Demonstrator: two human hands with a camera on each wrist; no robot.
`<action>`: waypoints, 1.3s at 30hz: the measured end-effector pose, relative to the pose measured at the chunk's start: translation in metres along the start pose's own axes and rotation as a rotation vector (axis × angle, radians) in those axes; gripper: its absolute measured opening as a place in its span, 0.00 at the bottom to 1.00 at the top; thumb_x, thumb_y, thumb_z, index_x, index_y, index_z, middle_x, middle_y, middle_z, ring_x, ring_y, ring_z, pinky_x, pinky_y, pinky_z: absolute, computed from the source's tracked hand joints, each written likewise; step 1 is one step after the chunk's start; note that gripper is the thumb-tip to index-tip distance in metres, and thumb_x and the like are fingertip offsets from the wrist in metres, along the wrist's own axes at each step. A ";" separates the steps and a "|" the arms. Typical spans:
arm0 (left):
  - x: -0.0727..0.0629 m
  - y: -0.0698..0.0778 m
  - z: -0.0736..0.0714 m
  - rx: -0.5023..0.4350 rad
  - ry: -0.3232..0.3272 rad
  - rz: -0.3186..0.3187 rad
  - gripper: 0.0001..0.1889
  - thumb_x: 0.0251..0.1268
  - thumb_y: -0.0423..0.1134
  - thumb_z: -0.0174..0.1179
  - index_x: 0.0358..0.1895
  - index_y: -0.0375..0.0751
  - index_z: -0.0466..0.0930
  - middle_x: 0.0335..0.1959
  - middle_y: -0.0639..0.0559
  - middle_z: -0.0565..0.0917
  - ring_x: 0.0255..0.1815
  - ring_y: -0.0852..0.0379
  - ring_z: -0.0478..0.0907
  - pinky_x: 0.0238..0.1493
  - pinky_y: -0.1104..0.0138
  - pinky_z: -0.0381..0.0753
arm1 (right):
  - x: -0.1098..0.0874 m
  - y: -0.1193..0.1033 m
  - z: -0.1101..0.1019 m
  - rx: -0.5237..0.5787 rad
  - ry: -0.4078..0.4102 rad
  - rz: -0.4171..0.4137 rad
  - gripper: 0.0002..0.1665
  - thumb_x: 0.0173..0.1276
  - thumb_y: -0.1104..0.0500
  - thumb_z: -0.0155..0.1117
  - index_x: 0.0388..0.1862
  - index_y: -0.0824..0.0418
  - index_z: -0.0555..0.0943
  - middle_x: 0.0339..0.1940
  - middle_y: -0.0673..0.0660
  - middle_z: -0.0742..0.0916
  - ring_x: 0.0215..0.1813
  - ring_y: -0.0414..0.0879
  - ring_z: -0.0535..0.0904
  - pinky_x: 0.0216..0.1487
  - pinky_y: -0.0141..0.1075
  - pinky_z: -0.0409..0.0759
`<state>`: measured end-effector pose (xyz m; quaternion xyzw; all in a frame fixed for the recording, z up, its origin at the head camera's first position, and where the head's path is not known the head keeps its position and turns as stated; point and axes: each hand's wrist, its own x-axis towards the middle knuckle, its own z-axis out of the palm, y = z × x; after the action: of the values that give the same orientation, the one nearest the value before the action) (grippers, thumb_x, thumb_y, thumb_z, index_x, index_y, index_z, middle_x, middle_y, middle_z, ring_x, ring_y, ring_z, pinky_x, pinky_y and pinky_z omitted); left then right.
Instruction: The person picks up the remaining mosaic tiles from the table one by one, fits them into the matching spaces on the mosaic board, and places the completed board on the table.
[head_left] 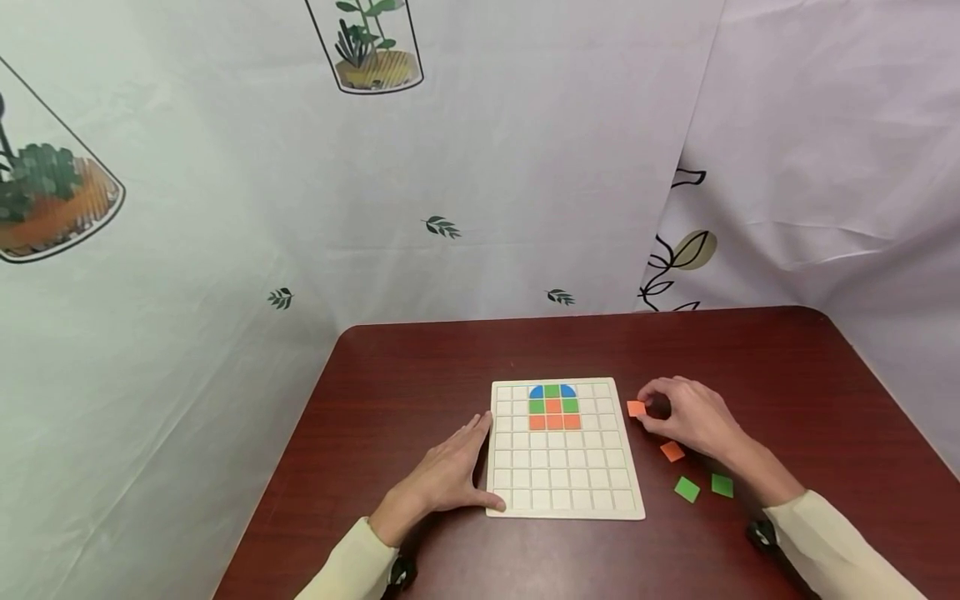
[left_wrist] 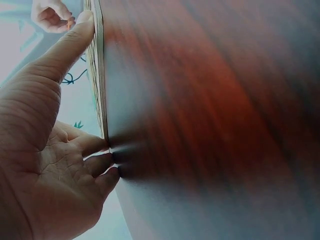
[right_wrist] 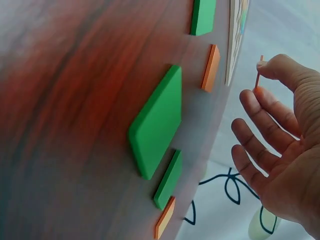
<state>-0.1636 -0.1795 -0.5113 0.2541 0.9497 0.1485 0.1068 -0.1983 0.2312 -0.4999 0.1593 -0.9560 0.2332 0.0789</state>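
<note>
A cream grid board (head_left: 558, 459) lies on the table. Near its top edge sits a small pattern of blue, green and orange tiles (head_left: 554, 407). My left hand (head_left: 450, 471) rests against the board's left side, fingertips at the edge and thumb on the near left corner; in the left wrist view the fingers reach down to the tabletop. Just right of the board, my right hand (head_left: 693, 417) pinches an orange square tile (head_left: 636, 408) between thumb and index finger. The right wrist view shows that tile (right_wrist: 259, 72) edge-on, held above the table, with the other fingers loosely bent.
Loose on the dark red table (head_left: 420, 358) below the right hand are an orange tile (head_left: 672, 452) and two green tiles (head_left: 687, 489). More green and orange tiles (right_wrist: 165, 218) appear in the right wrist view. A patterned white cloth (head_left: 510, 167) hangs behind the table.
</note>
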 end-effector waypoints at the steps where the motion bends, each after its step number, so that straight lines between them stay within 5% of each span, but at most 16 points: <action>1: 0.000 0.000 0.000 0.000 -0.001 -0.001 0.73 0.46 0.71 0.80 0.87 0.35 0.47 0.86 0.41 0.56 0.86 0.45 0.55 0.73 0.46 0.72 | 0.001 -0.001 0.000 -0.002 -0.002 0.001 0.14 0.58 0.56 0.83 0.42 0.56 0.89 0.35 0.48 0.87 0.36 0.45 0.77 0.36 0.43 0.77; 26: 0.000 0.001 0.000 -0.006 -0.006 -0.011 0.73 0.45 0.71 0.80 0.87 0.35 0.47 0.87 0.42 0.55 0.86 0.45 0.55 0.74 0.45 0.71 | 0.018 -0.039 0.018 0.042 -0.047 -0.082 0.17 0.57 0.52 0.86 0.41 0.55 0.88 0.29 0.46 0.83 0.33 0.40 0.72 0.32 0.36 0.70; 39: -0.001 0.001 0.000 -0.015 -0.003 -0.011 0.73 0.45 0.70 0.81 0.87 0.36 0.47 0.87 0.42 0.56 0.85 0.44 0.56 0.72 0.42 0.73 | 0.024 -0.061 0.034 0.064 -0.071 -0.149 0.15 0.56 0.51 0.86 0.38 0.54 0.89 0.34 0.45 0.88 0.33 0.39 0.73 0.35 0.37 0.73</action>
<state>-0.1626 -0.1790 -0.5104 0.2482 0.9498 0.1546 0.1110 -0.2028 0.1572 -0.4984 0.2405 -0.9357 0.2516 0.0571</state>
